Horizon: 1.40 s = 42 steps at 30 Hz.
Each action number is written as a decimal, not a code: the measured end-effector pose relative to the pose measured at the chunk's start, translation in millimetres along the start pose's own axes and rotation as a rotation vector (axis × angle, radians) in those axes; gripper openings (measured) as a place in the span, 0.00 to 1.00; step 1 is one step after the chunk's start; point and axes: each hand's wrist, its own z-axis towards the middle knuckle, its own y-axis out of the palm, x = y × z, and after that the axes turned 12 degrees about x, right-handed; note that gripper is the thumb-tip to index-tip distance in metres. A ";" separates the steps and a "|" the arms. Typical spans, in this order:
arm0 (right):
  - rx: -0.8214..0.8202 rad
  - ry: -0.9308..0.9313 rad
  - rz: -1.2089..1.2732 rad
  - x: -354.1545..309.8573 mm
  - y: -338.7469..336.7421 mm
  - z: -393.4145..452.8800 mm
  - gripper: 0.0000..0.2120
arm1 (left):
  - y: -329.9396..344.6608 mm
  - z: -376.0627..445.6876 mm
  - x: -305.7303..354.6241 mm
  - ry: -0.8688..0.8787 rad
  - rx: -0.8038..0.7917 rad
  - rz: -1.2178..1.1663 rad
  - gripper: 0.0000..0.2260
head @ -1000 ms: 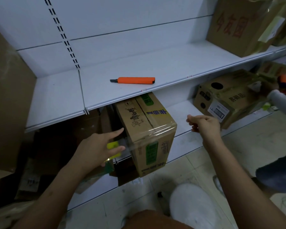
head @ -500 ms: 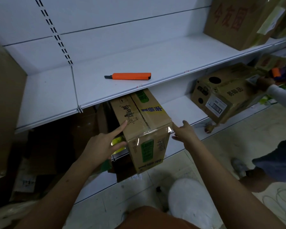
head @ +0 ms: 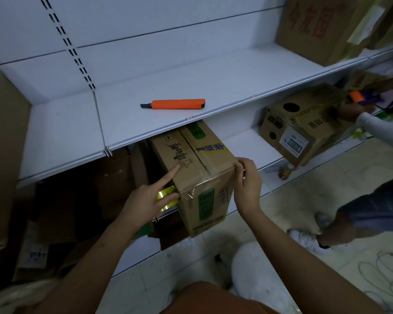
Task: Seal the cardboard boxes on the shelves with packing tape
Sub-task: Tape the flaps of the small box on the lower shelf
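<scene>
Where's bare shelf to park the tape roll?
Upper shelf: bare between orange cutter and right-hand carton, also left of the divider. Lower shelf: a gap between the two boxes. Crowded under the left bay.

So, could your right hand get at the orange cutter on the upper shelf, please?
Probably yes: the cutter lies alone near the upper shelf's open front edge, nothing over it. The right hand would first have to let go of the box corner it pinches.
</scene>
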 end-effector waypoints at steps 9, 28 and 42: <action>-0.230 -0.885 -0.254 27.3 -39.0 50.5 0.17 | -0.9 0.9 -0.2 0.000 0.004 -0.034 0.33; -0.582 -0.955 -0.185 -20.6 -13.9 34.2 0.06 | 9.2 0.0 -4.8 -0.021 0.029 -0.089 0.33; -0.747 -0.951 -0.059 -59.8 20.8 0.3 0.08 | 5.4 -1.0 -2.3 -0.050 0.030 -0.143 0.33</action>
